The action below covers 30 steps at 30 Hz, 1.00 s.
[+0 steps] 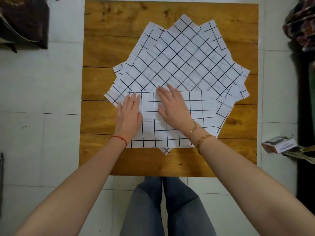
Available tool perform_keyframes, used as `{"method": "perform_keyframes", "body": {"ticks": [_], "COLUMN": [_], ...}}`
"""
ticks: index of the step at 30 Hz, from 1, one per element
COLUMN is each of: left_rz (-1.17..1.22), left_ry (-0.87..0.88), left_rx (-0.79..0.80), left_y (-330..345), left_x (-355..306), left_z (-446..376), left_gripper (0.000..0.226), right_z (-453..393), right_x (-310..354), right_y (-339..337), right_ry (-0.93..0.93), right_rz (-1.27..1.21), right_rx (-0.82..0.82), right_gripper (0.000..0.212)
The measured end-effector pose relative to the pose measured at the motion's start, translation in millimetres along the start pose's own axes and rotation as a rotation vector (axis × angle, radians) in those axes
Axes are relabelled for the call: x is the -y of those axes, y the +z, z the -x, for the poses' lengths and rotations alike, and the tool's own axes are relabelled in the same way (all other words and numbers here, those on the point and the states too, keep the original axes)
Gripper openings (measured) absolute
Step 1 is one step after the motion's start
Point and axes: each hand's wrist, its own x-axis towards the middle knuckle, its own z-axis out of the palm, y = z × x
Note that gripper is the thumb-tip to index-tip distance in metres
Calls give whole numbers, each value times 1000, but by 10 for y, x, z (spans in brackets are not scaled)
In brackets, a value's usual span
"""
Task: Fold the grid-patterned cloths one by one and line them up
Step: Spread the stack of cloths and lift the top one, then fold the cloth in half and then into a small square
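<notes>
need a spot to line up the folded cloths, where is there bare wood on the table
Bare wood shows along the table's left side beside the left hand, in the near strip below the folded cloth, across the far edge, and in a narrow band at right. The middle is crowded: the fanned pile of cloths covers it, with the right hand pressing flat on the fold.

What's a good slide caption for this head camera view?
Both hands flatten a folded cloth atop fanned grid cloths.
</notes>
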Motion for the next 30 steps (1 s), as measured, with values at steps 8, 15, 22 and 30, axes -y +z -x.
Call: {"method": "perform_keyframes", "body": {"ticks": [8,15,22,30], "left_rz": [-102,-153,-207,-231], "left_ry": [-20,-10,10,20], "left_rx": [72,92,107,107], "left_y": [229,258,275,291], "left_x": [136,186,203,231], "left_z": [-164,-161,-153,-168], "left_gripper": [72,76,75,74], "right_z": [-272,-128,363,775], "right_x": [303,107,-554,-1134], "right_y": [466,478,296,93], "right_ry": [-4,28,274,557], "right_rz": [188,254,254,238], "right_rx": [225,215,137,97], "right_gripper": [58,58,60,62]}}
